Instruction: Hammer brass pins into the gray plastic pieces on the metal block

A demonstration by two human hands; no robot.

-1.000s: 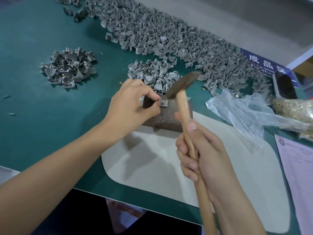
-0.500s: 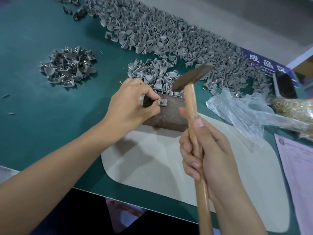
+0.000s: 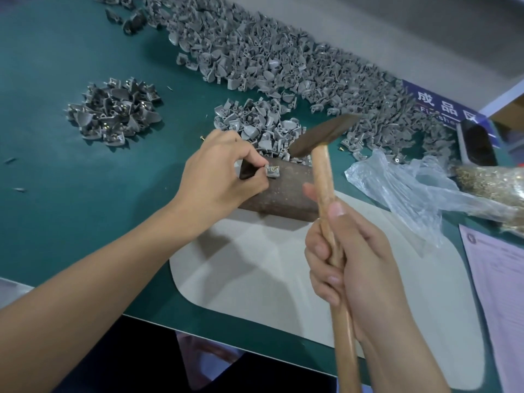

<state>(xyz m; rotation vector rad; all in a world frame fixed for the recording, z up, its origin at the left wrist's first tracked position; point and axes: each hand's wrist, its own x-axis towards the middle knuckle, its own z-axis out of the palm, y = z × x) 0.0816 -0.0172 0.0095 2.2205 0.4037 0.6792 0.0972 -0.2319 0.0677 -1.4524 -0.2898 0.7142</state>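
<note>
A rusty brown metal block (image 3: 283,191) lies on the green table at the far edge of a pale mat. On the block's top left sits a small gray plastic piece (image 3: 272,172) with a brass pin showing in it. My left hand (image 3: 218,177) pinches that piece with thumb and fingertips. My right hand (image 3: 348,259) grips the wooden handle of a hammer (image 3: 323,134). The dark hammer head hangs raised above and to the right of the piece, clear of it.
A long heap of gray plastic pieces (image 3: 283,61) runs along the back, with a small pile (image 3: 255,123) just behind the block and another pile (image 3: 113,112) at left. A clear plastic bag (image 3: 411,191) holding brass pins (image 3: 493,182) lies at right, beside a paper sheet (image 3: 499,293).
The hammer head rose from just over the piece to up and right of it. My right hand shifted slightly right. My left hand kept its pinch on the piece.
</note>
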